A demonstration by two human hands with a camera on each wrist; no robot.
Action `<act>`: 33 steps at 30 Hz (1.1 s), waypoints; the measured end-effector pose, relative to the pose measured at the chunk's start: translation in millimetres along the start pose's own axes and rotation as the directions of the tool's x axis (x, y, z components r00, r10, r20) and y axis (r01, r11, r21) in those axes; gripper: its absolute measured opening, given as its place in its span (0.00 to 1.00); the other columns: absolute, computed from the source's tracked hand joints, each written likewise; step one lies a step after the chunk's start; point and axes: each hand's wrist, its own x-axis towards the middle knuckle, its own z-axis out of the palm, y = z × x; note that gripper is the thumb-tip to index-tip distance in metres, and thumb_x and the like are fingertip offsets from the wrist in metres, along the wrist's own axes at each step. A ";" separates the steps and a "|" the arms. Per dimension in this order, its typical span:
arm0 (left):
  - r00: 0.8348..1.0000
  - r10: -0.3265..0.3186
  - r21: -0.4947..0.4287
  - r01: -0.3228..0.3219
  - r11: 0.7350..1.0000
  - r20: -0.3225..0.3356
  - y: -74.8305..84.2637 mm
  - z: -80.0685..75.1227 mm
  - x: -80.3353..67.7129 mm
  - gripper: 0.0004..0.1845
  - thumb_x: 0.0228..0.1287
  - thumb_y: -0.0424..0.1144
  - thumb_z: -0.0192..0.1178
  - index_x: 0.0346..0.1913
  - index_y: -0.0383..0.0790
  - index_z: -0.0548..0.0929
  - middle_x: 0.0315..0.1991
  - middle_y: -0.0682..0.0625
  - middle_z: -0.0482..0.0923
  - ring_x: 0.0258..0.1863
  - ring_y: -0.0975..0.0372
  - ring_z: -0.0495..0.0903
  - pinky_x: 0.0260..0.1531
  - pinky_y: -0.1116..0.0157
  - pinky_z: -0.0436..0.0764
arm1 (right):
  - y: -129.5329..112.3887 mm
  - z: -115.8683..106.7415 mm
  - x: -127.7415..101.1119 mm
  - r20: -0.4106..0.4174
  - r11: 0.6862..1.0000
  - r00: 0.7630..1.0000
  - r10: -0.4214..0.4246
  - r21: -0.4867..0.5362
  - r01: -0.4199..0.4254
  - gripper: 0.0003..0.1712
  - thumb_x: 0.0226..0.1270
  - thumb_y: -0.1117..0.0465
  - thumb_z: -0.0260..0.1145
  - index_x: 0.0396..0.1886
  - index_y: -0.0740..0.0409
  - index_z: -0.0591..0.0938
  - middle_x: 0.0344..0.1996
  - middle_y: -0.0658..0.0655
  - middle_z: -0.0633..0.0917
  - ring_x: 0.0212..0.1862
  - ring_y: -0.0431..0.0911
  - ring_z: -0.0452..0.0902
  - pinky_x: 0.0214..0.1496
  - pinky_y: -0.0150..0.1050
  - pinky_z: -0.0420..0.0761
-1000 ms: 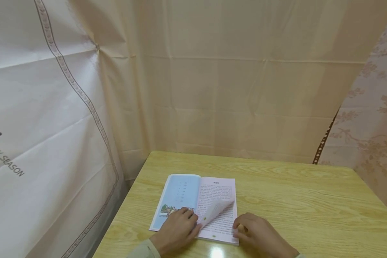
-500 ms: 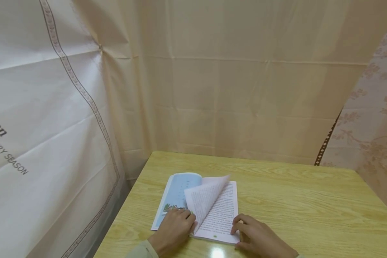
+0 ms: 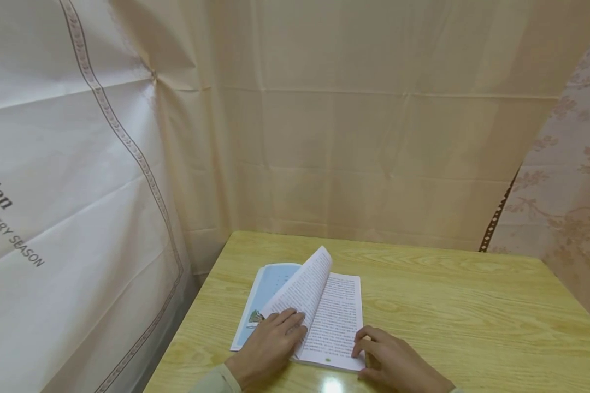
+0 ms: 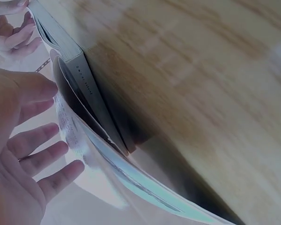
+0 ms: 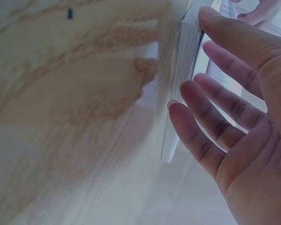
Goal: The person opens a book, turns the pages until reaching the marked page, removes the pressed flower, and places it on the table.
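Lifting a page (image 3: pixel 302 286), the left hand (image 3: pixel 270 344) presses the open book (image 3: pixel 339 316).

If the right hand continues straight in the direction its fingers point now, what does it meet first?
Most likely the open book: the right hand points left toward the near right corner, its fingertips already at the page edges there. Contact itself is hard to confirm.

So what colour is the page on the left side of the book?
Light blue, with a small green picture near the bottom. The left page shows best in the head view.
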 end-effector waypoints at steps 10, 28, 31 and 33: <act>0.998 -0.014 -0.016 0.015 1.000 0.064 0.0 -0.1 -5.8 0.14 0.70 0.44 0.64 0.56 0.46 0.87 0.62 0.46 0.81 0.64 0.52 0.78 0.57 0.55 0.80 | -5.6 2.6 5.9 -0.030 0.999 0.999 -0.011 -0.045 0.010 0.18 0.63 0.42 0.75 0.48 0.43 0.85 0.51 0.43 0.79 0.44 0.35 0.73 0.41 0.35 0.82; 0.992 -0.046 -0.008 0.047 0.999 0.114 -3.3 -3.1 -11.4 0.10 0.71 0.47 0.63 0.47 0.46 0.85 0.58 0.46 0.81 0.56 0.52 0.79 0.50 0.55 0.82 | -2.9 -4.2 9.5 0.016 0.998 0.998 -0.060 -0.024 0.060 0.12 0.63 0.44 0.75 0.39 0.44 0.87 0.44 0.41 0.79 0.37 0.30 0.70 0.35 0.29 0.78; 0.992 -0.044 -0.015 0.047 0.999 0.119 -3.5 -3.1 -12.5 0.10 0.71 0.47 0.63 0.47 0.47 0.85 0.56 0.47 0.81 0.55 0.52 0.79 0.50 0.56 0.82 | -3.0 -5.3 9.7 0.041 0.999 0.998 -0.045 -0.013 0.046 0.11 0.64 0.43 0.73 0.39 0.42 0.87 0.44 0.40 0.79 0.38 0.31 0.72 0.36 0.29 0.78; 0.992 -0.042 -0.024 0.045 0.999 0.122 -3.6 -3.2 -12.6 0.10 0.71 0.47 0.63 0.47 0.47 0.84 0.56 0.47 0.81 0.55 0.52 0.80 0.50 0.56 0.82 | -3.0 -5.7 9.7 0.047 0.999 0.998 -0.040 -0.008 0.041 0.11 0.65 0.43 0.72 0.38 0.42 0.87 0.44 0.40 0.79 0.38 0.31 0.72 0.36 0.28 0.78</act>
